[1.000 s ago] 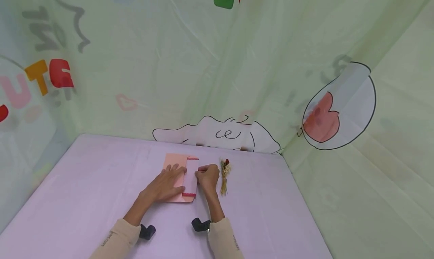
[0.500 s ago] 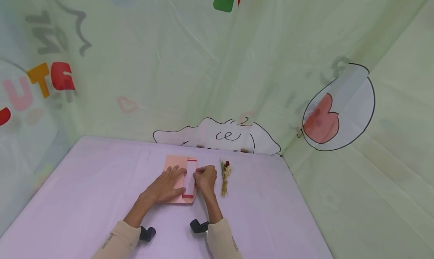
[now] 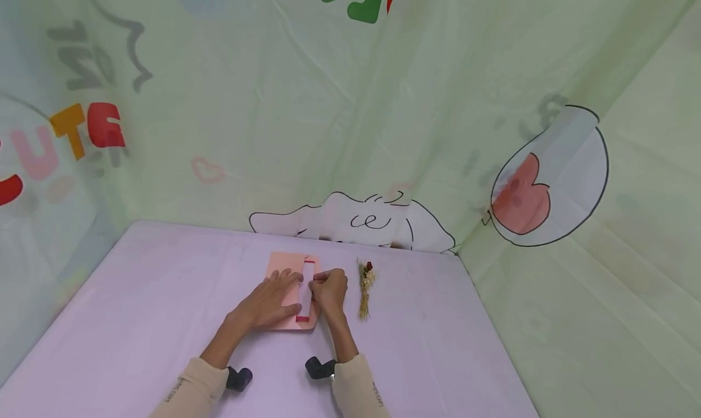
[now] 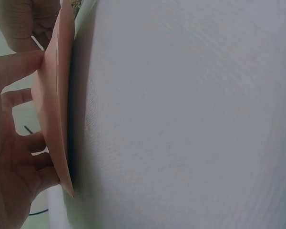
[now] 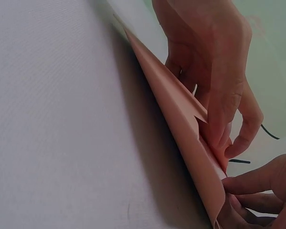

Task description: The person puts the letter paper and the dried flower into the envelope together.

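Note:
A pink paper envelope (image 3: pixel 280 262) lies on the table, with a narrow strip of a white card (image 3: pixel 306 293) showing at its right side. Red bands mark the far and near ends of the strip. My left hand (image 3: pixel 268 300) rests on the envelope, fingers spread, thumb beside the strip. In the left wrist view its fingertips press one face of the envelope (image 4: pixel 51 109). My right hand (image 3: pixel 331 290) pinches the card's right edge between thumb and index finger. The right wrist view shows this thumb (image 5: pixel 252 179) at the white edge. Most of the card is hidden.
A small bunch of dried flowers (image 3: pixel 365 290) with one dark red bloom lies right of my right hand. Pale lilac cloth covers the table (image 3: pixel 427 345). A printed fabric backdrop (image 3: pixel 246 132) rises at its far side.
The visible white strip has grown narrower, its right edge moving left. My right hand has shifted slightly left with it. The left hand has stayed on the envelope.

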Tool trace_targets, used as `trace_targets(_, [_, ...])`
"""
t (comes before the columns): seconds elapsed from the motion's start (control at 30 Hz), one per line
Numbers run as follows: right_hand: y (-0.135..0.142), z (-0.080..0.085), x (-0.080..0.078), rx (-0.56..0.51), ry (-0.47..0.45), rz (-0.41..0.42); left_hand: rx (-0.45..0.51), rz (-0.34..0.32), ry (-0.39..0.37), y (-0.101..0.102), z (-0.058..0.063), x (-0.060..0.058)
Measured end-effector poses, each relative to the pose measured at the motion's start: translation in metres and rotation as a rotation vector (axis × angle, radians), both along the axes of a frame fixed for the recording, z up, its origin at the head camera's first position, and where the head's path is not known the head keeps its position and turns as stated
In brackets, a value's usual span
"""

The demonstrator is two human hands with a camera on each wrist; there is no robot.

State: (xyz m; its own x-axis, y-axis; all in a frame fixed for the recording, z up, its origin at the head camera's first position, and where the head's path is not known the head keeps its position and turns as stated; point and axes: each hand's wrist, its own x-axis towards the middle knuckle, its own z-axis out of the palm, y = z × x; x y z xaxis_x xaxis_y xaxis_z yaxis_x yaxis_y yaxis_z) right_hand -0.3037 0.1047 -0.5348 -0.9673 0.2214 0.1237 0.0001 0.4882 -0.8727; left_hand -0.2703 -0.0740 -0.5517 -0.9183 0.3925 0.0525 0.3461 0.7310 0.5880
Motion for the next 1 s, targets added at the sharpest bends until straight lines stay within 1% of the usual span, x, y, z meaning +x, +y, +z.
trace_targets(0.13, [-0.002, 0.004, 0.001, 0.027, -0.016, -0.006, 0.000, 0.002, 0.008, -0.001, -0.001, -0.001])
trace_targets(0.23, [-0.001, 0.001, -0.002, 0.032, -0.002, 0.003, -0.001, -0.004, 0.020, -0.001, -0.001, -0.002])
trace_targets(0.27, [0.001, -0.010, -0.007, 0.034, 0.026, 0.015, -0.002, -0.006, 0.024, -0.001, -0.001, -0.003])
trace_targets(0.4, [0.005, -0.032, -0.022, 0.053, 0.054, 0.025, 0.003, -0.010, 0.029, -0.001, -0.002, -0.004])
trace_targets(0.47, [0.005, -0.040, -0.027, 0.051, 0.054, 0.029, 0.003, -0.010, 0.023, -0.001, -0.002, -0.004])
trace_targets(0.5, [0.004, -0.035, -0.025, 0.047, 0.035, 0.024, 0.004, -0.010, 0.020, -0.001, -0.002, -0.004])
trace_targets(0.63, [0.003, -0.038, -0.027, 0.046, 0.033, 0.041, 0.004, -0.009, 0.015, -0.001, -0.002, -0.003])
trace_targets(0.77, [0.003, -0.049, -0.036, 0.056, 0.003, 0.044, 0.012, -0.011, 0.023, -0.001, -0.001, -0.002])
trace_targets(0.83, [0.003, -0.051, -0.038, 0.060, -0.001, 0.046, 0.016, -0.015, 0.027, -0.002, -0.002, -0.003])
trace_targets(0.9, [0.002, -0.050, -0.037, 0.049, 0.006, 0.050, 0.020, -0.018, 0.028, -0.002, -0.002, -0.003])
trace_targets(0.93, [0.002, -0.049, -0.036, 0.049, 0.027, 0.056, 0.021, -0.019, 0.029, -0.002, -0.002, -0.003])
trace_targets(1.0, [0.000, -0.037, -0.027, 0.029, 0.043, 0.064, 0.022, -0.019, 0.031, -0.002, -0.003, -0.004])
